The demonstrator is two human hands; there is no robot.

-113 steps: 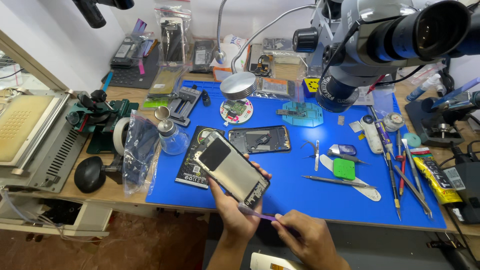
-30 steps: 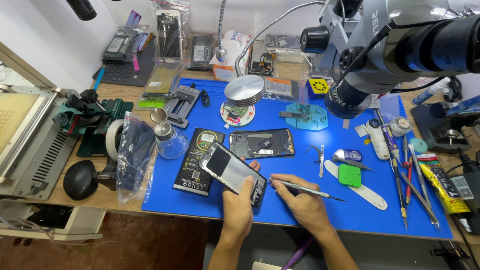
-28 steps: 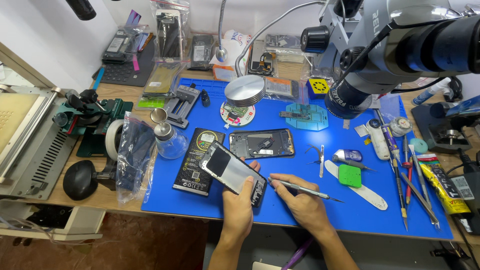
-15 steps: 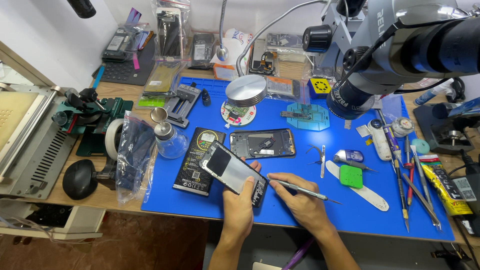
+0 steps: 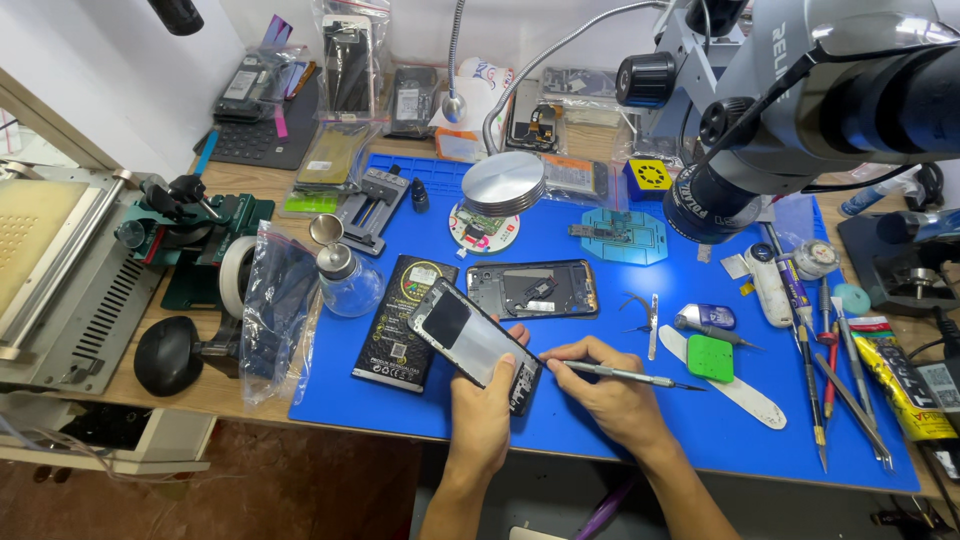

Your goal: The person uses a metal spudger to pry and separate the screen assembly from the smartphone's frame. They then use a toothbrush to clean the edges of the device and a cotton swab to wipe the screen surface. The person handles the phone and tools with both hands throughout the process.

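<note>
A smartphone [image 5: 473, 342], glass side up and tilted, is gripped from below by the left hand [image 5: 485, 402], the thumb laid over its lower right corner, above the front part of the blue work mat [image 5: 600, 420] that covers the table [image 5: 215, 385]. The right hand [image 5: 607, 385] is closed around a slim metal screwdriver [image 5: 630, 376], pinched between thumb and fingers; one end of the tool lies close to the phone's lower right corner, the other points right across the mat. Whether that end touches the phone cannot be told. Just left of the phone a black battery [image 5: 402, 322] lies flat on the mat, and just behind it an opened phone frame [image 5: 533, 289] is laid with its inside up. A small glass bottle [image 5: 347, 281] stands beside the battery. To the right, tweezers [image 5: 641, 310], a green square pad [image 5: 710, 357] and a row of hand tools [image 5: 830, 370] are spread out. A microscope [image 5: 800, 110] hangs over the mat's far right.
</note>
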